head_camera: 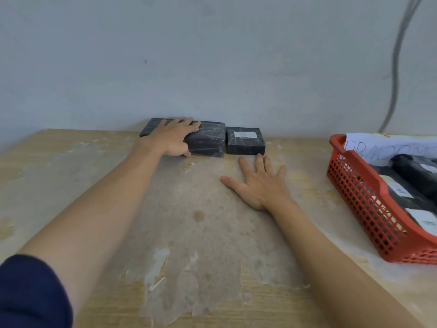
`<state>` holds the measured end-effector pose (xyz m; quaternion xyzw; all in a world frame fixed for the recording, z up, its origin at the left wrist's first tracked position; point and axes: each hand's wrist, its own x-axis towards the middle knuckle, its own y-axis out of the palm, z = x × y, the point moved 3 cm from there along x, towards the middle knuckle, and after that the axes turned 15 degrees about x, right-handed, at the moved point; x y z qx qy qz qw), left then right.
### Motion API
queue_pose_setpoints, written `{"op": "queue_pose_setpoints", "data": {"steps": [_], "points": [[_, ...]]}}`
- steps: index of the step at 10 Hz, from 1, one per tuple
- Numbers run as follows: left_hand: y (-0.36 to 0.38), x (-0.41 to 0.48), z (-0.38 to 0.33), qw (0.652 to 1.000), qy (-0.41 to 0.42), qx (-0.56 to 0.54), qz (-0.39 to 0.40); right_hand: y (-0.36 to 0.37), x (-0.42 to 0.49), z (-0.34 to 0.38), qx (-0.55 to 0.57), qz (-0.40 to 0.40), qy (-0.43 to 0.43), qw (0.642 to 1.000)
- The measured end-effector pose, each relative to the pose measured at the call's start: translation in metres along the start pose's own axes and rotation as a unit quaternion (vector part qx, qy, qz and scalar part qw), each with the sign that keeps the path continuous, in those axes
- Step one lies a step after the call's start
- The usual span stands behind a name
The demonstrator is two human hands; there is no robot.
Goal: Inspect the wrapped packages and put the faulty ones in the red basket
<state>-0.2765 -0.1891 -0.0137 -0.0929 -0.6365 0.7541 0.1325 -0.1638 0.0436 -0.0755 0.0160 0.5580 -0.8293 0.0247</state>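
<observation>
black wrapped package (208,140) sits against the wall; left hand (173,138) grips its near end, thumb at the front edge, probably to pull it out for inspection. right hand (260,183) rests flat, released, on the table (189,233), red basket (354,197) waiting alongside.

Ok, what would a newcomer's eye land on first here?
The left hand holds a large black plastic-wrapped package by the grey wall, beside a smaller black package with a white label. The right hand lies flat on the worn wooden table; a red plastic mesh basket of more packages sits far right.
</observation>
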Motion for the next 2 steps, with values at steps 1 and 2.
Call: {"op": "queue_pose_setpoints", "data": {"steps": [1, 2], "points": [[-0.009, -0.013, -0.020, 0.998, -0.002, 0.040, -0.044, -0.001, -0.005, 0.000, 0.018, -0.016, -0.006, 1.000], [-0.022, -0.035, -0.035, 0.997, 0.020, 0.014, -0.067, -0.010, -0.009, 0.005, 0.011, -0.094, -0.018, 0.995]]}}
